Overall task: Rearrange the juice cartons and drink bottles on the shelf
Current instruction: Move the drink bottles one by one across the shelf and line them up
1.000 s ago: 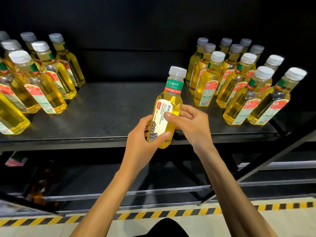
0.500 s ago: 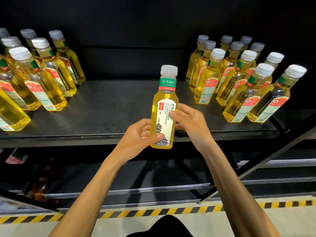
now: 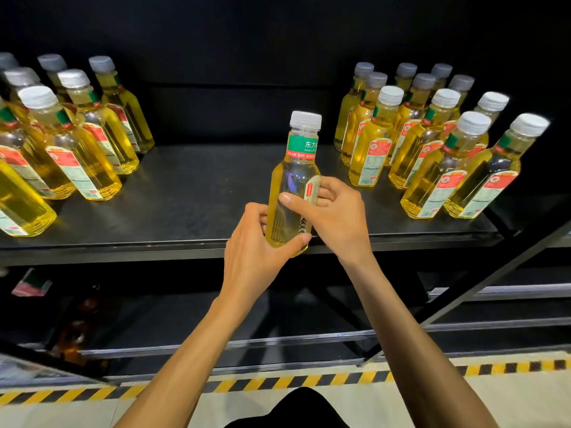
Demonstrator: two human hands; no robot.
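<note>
With your left hand [image 3: 256, 239] and right hand [image 3: 336, 217] clamped round the clear plastic bottle of yellow tea [image 3: 293, 186], releasing it over the black metal shelf [image 3: 200, 196]'s near edge could topple it off.

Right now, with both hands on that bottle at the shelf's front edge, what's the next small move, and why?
Probably ease the bottle forward and set it on the bare shelf ahead. The left hand and right hand grip it upright at the front edge, and a gap between the standing bottles lies straight behind it.
</note>
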